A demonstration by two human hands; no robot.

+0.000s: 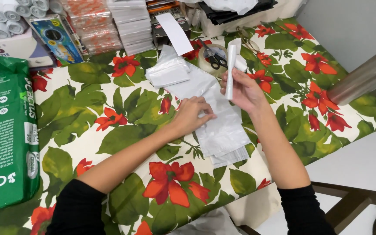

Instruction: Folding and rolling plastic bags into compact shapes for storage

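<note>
My right hand [242,89] is raised above the table and grips a narrow, folded white strip [230,69] held upright. My left hand [191,114] rests flat, fingers pressing on a stack of flat white plastic bags [223,126] lying on the flowered tablecloth [122,126]. A smaller folded pile of white bags [168,72] lies just beyond the stack, toward the back.
A tape roll [207,61] with black-handled scissors [214,58] on it sits behind my right hand. A big green package [5,130] lies at the left. Boxes, white rolls [1,17] and wrapped stacks [96,28] crowd the back edge. A wooden chair [349,202] stands at the lower right.
</note>
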